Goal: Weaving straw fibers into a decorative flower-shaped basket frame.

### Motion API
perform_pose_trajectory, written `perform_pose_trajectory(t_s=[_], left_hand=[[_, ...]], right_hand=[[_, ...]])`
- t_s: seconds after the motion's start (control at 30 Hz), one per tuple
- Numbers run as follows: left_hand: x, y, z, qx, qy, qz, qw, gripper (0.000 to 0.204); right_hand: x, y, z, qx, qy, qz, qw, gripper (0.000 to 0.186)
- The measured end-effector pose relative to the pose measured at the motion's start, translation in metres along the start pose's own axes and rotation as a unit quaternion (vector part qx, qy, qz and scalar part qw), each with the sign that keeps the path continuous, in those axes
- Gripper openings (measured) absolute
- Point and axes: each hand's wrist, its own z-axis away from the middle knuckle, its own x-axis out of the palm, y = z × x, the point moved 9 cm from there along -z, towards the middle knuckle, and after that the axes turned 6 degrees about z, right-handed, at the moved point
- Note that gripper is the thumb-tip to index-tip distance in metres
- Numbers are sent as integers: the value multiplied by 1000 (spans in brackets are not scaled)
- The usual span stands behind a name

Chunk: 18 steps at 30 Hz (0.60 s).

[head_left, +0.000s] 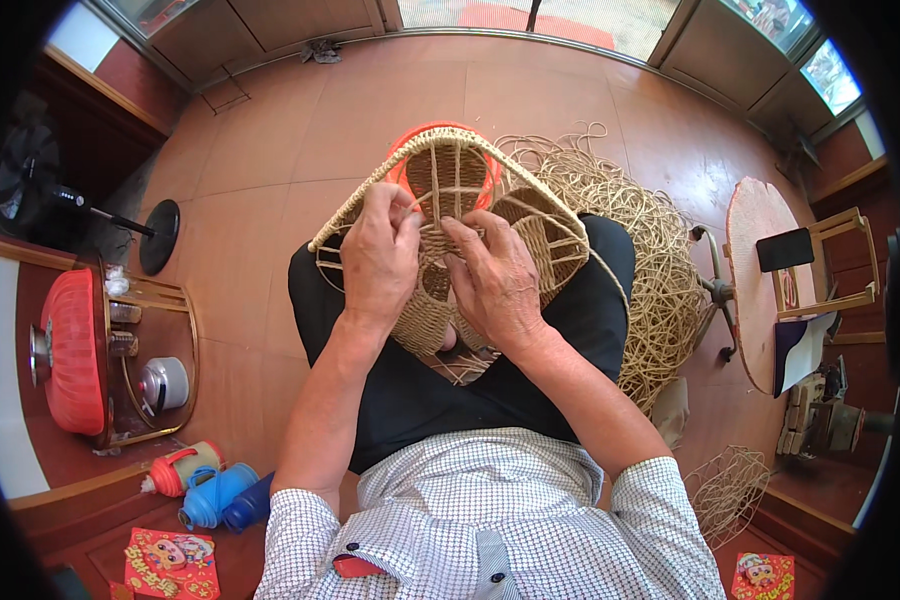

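A half-woven tan cord basket point(425, 325) rests across my lap, its wrapped rim point(355, 205) curving away from me. Open upright strands cross the gap under the rim's far side. My left hand point(378, 260) is closed at the middle of the weave, thumb and forefinger pinching a thin cord point(418, 205). Beside it, my right hand point(498, 285) has its thumb and fingers bent onto the woven strands, gripping them. A bright red-orange ring point(492, 180) shows behind the strands at the far side. The palms hide part of the weave.
A large heap of loose cord point(660, 280) lies on the tiled floor right of my legs. Farther right stand a round wooden board point(755, 250) and a wooden frame point(865, 260). At left are a fan base point(160, 237), a rack with a kettle point(165, 385), and thermos flasks point(205, 495).
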Motion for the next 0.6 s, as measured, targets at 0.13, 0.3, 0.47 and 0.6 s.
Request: perform_pose_trajectory(t_s=[0.13,0.3,0.47,0.6], left_hand=[[-36,-17,8,-12,54,-161,985,22],[-149,-99,21,-67,124,-183,973,29],[-358,-220,66,-216,223,-26,950,25],[-537,-259,157,-329,281,19,902,18]], right_hand=[[2,-4,-9,-4,45,1,999,33],[9,-9,-22,14,68,12,998,14],[20,-8,-29,32,37,34,998,19],[21,-7,-28,42,54,20,997,18]])
